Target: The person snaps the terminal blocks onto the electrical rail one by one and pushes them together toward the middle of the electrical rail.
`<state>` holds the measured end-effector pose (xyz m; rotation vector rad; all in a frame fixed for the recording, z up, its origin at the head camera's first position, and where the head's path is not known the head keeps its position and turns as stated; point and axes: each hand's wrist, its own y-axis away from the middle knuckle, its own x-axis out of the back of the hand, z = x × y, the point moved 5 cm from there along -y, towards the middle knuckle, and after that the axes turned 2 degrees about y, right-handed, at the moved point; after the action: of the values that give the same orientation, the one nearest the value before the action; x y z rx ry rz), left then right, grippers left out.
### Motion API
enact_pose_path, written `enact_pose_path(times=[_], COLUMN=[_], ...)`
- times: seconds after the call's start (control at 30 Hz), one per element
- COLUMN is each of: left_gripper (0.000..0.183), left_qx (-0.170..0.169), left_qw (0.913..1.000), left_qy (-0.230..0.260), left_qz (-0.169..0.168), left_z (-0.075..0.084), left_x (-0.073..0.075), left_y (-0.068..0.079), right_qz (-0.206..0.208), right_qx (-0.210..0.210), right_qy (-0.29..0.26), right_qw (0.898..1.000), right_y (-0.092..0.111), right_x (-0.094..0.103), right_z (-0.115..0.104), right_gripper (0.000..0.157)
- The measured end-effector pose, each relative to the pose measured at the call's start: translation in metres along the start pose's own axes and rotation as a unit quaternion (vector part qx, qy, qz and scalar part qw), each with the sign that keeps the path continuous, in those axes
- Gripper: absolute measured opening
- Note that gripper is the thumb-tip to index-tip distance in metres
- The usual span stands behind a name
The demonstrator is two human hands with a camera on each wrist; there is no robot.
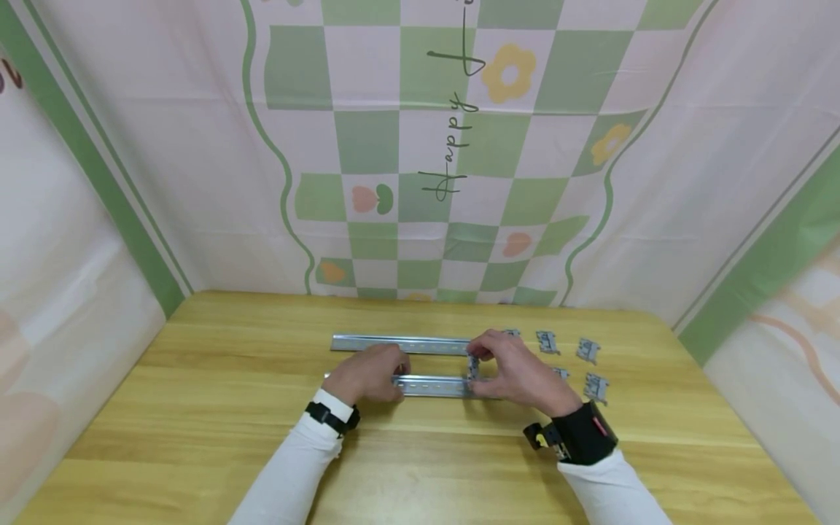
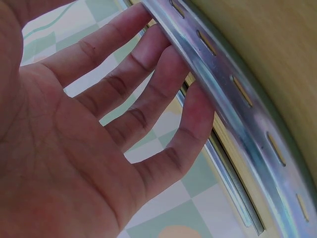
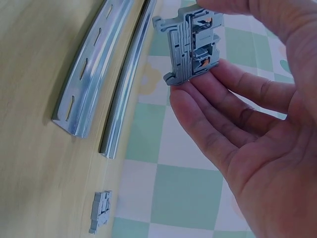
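Sleeves: white [image 1: 289,467], on both your forearms.
Wristbands: a narrow black band [image 1: 331,419] behind your left hand; a wide black band [image 1: 584,435] behind your right.
Left hand: your left hand [image 1: 369,373] holds the near rail, bent fingertips against its far edge.
Right hand: your right hand [image 1: 525,373] pinches one grey terminal block [image 3: 190,47] between thumb and fingers.
Near rail: the slotted metal near rail [image 1: 434,386] runs from under your left hand to beneath your right.
Held block: raised at your right fingertips, upright, apart from both rails in the right wrist view.
Far rail: the far rail [image 1: 407,343] lies just beyond your hands, roughly parallel to the near one.
Loose blocks: five grey loose blocks [image 1: 596,388] beside and beyond your right hand, two partly hidden by it.
Surface: wood-grained surface [image 1: 230,437] under your hands.
Backdrop: green-and-white checked cloth [image 1: 367,142], well beyond your hands.
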<state>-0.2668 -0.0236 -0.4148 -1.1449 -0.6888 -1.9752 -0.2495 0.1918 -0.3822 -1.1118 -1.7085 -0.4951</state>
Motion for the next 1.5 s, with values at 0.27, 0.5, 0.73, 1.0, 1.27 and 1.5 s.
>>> enact_pose_path(times=[0.27, 0.5, 0.73, 1.0, 1.27, 1.5], left_gripper=[0.032, 0.032, 0.031, 0.032, 0.031, 0.03], left_qx=[0.0, -0.002, -0.005, -0.006, -0.011, -0.014], left_qw=[1.0, 1.0, 1.0, 0.9999, 0.9998, 0.9998], left_qy=[-0.003, -0.004, -0.006, -0.009, -0.014, -0.013], left_qz=[-0.001, -0.002, -0.003, -0.004, -0.004, -0.005], left_z=[-0.001, -0.001, -0.001, -0.001, 0.0, 0.001], left_x=[-0.001, 0.0, -0.001, 0.0, 0.001, 0.001], left_y=[0.0, -0.001, -0.001, -0.001, -0.001, -0.001], right_qz=[0.0, 0.009, 0.021, 0.013, 0.011, 0.017], right_qx=[0.006, 0.01, 0.02, 0.031, 0.028, 0.04], right_qy=[-0.005, -0.004, -0.017, -0.046, -0.048, -0.048], right_qw=[1.0, 1.0, 0.999, 0.998, 0.998, 0.998], right_y=[-0.001, -0.001, -0.002, -0.004, -0.005, -0.006], right_x=[-0.001, -0.003, -0.006, -0.009, -0.012, -0.014], right_z=[-0.002, -0.003, -0.005, -0.008, -0.011, -0.013], right_gripper=[0.05, 0.049, 0.051, 0.048, 0.049, 0.048])
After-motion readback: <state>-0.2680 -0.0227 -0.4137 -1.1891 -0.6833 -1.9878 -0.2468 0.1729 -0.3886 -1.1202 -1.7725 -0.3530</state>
